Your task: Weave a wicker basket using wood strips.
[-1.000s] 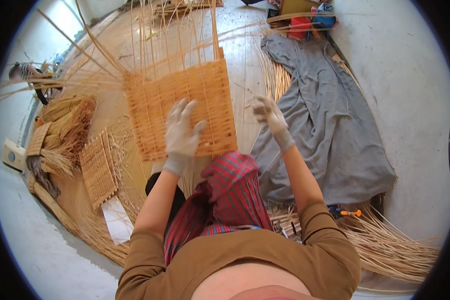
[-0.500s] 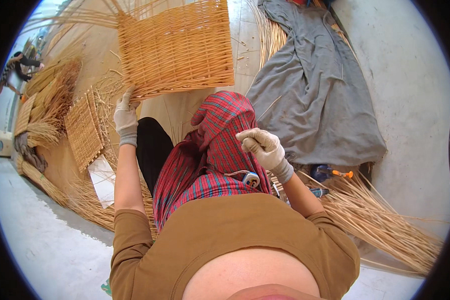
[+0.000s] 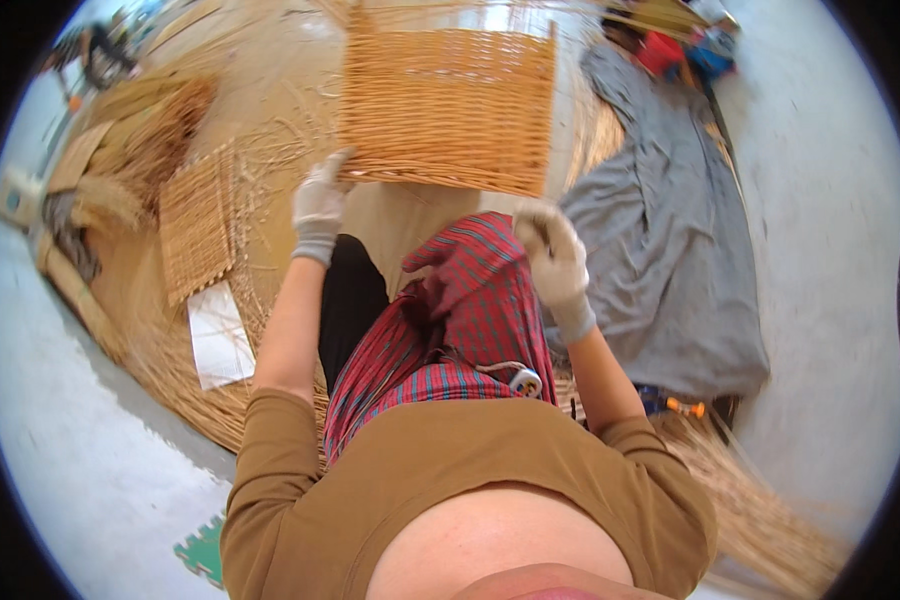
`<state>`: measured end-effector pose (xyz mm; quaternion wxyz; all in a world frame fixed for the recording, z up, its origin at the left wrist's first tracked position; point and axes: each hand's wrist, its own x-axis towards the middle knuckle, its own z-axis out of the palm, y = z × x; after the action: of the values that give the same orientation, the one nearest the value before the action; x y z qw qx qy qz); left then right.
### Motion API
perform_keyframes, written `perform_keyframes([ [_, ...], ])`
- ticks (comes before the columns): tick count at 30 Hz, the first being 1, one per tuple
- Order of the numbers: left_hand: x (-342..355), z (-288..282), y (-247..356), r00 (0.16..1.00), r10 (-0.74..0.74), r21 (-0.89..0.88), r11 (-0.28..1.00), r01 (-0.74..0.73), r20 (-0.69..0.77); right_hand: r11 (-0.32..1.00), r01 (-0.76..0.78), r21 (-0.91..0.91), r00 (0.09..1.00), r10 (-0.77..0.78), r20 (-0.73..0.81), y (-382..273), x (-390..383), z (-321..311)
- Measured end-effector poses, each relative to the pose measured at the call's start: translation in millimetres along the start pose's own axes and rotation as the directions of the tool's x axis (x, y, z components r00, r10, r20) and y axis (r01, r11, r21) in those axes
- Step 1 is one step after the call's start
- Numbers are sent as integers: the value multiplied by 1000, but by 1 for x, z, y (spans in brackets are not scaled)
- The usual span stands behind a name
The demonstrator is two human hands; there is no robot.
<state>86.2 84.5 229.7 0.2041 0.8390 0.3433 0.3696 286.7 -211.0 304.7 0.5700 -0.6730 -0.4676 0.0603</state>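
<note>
And there's the woven panel [image 3: 445,110], held up just beyond the checked cloth [image 3: 485,290] over the lap, the left hand [image 3: 320,200] closed on its lower left corner! It looks light for its breadth, stiff across that tight weave, maybe a touch slippery on the glossy face; thin strands could snap if bent hard, so the thick bottom edge and corners seem the safest hold. Both forearms reach forward, the right hand [image 3: 552,255] just below the opposite corner, fingers curled, blurred: whether it pinches anything, I can't tell.
</note>
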Motion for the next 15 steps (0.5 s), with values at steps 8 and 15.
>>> perform_keyframes([
  [8,-4,9,-23,991,-132,-132,982,133,21,940,208,-271,907,-81,414,-4,-133,-18],
  [15,-35,-14,9,979,-192,-118,973,199,67,954,-201,-222,952,244,187,-16,-188,-23],
])
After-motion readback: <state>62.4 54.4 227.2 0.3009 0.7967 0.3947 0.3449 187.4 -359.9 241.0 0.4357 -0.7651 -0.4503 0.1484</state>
